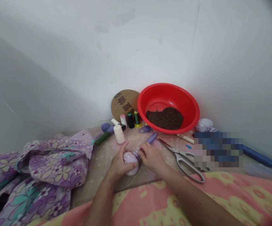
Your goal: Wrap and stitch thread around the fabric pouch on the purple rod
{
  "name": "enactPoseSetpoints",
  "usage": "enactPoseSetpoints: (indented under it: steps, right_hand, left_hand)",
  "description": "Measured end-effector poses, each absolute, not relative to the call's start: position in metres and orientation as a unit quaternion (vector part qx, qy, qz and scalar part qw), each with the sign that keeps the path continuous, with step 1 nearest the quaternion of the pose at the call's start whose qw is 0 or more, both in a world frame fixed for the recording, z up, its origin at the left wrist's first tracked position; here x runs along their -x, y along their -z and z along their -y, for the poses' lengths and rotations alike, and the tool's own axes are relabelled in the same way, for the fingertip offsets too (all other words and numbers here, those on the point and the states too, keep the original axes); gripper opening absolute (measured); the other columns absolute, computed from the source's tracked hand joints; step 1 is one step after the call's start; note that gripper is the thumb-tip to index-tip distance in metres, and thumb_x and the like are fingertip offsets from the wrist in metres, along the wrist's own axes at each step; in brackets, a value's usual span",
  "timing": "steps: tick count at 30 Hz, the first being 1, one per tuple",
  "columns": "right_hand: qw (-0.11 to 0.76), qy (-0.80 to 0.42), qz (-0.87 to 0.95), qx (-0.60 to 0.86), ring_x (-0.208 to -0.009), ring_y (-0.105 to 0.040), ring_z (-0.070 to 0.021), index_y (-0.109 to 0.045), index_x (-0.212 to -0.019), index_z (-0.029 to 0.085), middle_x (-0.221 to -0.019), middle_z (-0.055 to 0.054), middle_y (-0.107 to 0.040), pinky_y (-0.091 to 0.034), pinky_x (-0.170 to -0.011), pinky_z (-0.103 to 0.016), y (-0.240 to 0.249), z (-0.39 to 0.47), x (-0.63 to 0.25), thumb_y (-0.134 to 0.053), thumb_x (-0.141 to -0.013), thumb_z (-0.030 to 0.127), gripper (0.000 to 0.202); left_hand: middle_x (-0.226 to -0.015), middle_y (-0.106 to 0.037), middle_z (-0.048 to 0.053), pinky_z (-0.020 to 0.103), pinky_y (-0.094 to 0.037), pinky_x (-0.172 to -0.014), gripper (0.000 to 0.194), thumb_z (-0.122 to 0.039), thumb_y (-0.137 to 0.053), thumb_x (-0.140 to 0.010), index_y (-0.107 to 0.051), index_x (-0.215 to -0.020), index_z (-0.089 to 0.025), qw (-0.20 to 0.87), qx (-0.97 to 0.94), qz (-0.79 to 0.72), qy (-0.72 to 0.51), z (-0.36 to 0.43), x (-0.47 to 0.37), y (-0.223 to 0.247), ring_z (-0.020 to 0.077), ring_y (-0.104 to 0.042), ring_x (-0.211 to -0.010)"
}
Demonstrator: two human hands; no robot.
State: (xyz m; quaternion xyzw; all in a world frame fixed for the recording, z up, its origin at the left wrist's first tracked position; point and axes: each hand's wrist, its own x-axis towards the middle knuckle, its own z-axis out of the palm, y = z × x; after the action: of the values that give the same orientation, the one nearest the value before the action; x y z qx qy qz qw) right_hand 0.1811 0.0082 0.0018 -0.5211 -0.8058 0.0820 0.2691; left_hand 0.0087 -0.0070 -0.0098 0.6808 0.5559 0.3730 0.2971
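My left hand [119, 164] curls around a round bundle of pale floral cloth [129, 158], thumb across its front. Purple yarn [136, 153] winds around the bundle's gathered neck. At that neck my right hand [151, 156] is closed, its fingertips pinching the yarn. A purple rod [152, 138] sticks out beyond my right hand, in line with the bundle; its near end is hidden. Silver-handled scissors [185, 164] lie to the right of my right hand. A cream thread cone [119, 134] stands just beyond my left hand.
A red basin [192, 108] holding dark brown grains stands at the back, beside a round cardboard piece [124, 103]. Several thread spools [130, 121] stand before it. Purple floral cloth [62, 160] is heaped left. A white ball [204, 124] and a blue rod [259, 155] lie right.
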Motion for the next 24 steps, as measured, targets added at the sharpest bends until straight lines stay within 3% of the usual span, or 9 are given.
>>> enactPoseSetpoints:
  steps: [12,15,18,24]
  right_hand:
    - [0.160,-0.003,0.849,0.503,-0.080,-0.057,-0.0221,-0.056,-0.092,0.014,-0.089,-0.013,-0.061,-0.039,-0.068,-0.031,-0.011,-0.001,-0.174,-0.032,-0.086,0.028,0.029]
    - [0.135,0.005,0.848,0.512,-0.079,-0.058,-0.0234,-0.055,-0.093,0.013,-0.087,-0.014,-0.061,-0.040,-0.065,-0.032,-0.010,-0.001,-0.171,-0.039,-0.081,0.022,0.022]
    - [0.123,-0.005,0.844,0.521,-0.078,-0.059,-0.0245,-0.055,-0.092,0.012,-0.086,-0.015,-0.062,-0.041,-0.064,-0.031,-0.008,-0.002,-0.168,-0.045,-0.075,0.017,0.020]
    - [0.142,-0.020,0.828,0.542,-0.077,-0.060,-0.0237,-0.058,-0.090,0.011,-0.082,-0.014,-0.064,-0.040,-0.061,-0.029,-0.012,-0.003,-0.167,-0.037,-0.079,0.017,0.024]
  left_hand:
    - [-0.104,-0.057,0.004,0.037,-0.040,-0.085,0.092,-0.025,-0.072,-0.046,-0.033,-0.129,-0.023,0.210,-0.733,-0.544,-0.352,0.018,-0.021,-0.001,0.0241,-0.054,-0.093]
    - [-0.104,-0.057,0.005,0.035,-0.041,-0.083,0.093,-0.024,-0.072,-0.046,-0.032,-0.130,-0.023,0.203,-0.739,-0.539,-0.350,0.018,-0.022,-0.001,0.0240,-0.054,-0.093]
    - [-0.104,-0.057,0.004,0.035,-0.041,-0.083,0.093,-0.025,-0.072,-0.046,-0.032,-0.130,-0.023,0.191,-0.747,-0.535,-0.346,0.019,-0.022,0.000,0.0238,-0.054,-0.093]
    - [-0.104,-0.056,0.004,0.036,-0.039,-0.084,0.089,-0.027,-0.072,-0.048,-0.034,-0.128,-0.024,0.179,-0.757,-0.528,-0.341,0.018,-0.023,-0.001,0.0233,-0.053,-0.093]
